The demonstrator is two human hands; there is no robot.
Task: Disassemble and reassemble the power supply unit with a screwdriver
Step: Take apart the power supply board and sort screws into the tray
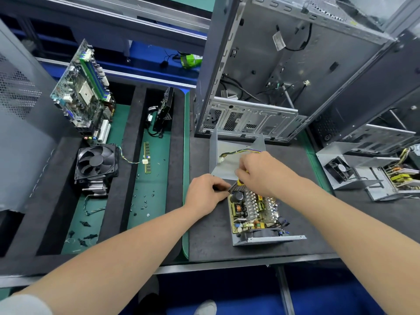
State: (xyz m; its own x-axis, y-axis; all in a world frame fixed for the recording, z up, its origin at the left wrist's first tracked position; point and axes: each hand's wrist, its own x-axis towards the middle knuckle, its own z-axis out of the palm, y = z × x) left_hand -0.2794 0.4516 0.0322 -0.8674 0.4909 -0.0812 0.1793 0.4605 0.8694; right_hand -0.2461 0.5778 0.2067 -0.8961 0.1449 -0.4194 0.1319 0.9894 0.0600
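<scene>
The power supply unit (pixel 254 214) lies open on the dark mat, its circuit board, heat sinks and fan exposed. Its grey cover (pixel 225 164) lies just behind it, with a bundle of coloured wires (pixel 238 152) across it. My right hand (pixel 261 171) grips a yellow-handled screwdriver (pixel 239 181) over the unit's far left corner; most of the tool is hidden by the fingers. My left hand (pixel 204 193) pinches the unit's far left corner at the mesh wall, fingers curled.
An open computer case (pixel 284 71) stands behind the unit. A second opened power supply (pixel 368 176) lies at the right. On the left, a green tray (pixel 150 192) holds loose screws, a memory stick, a cooler fan (pixel 96 161) and a motherboard (pixel 84 92).
</scene>
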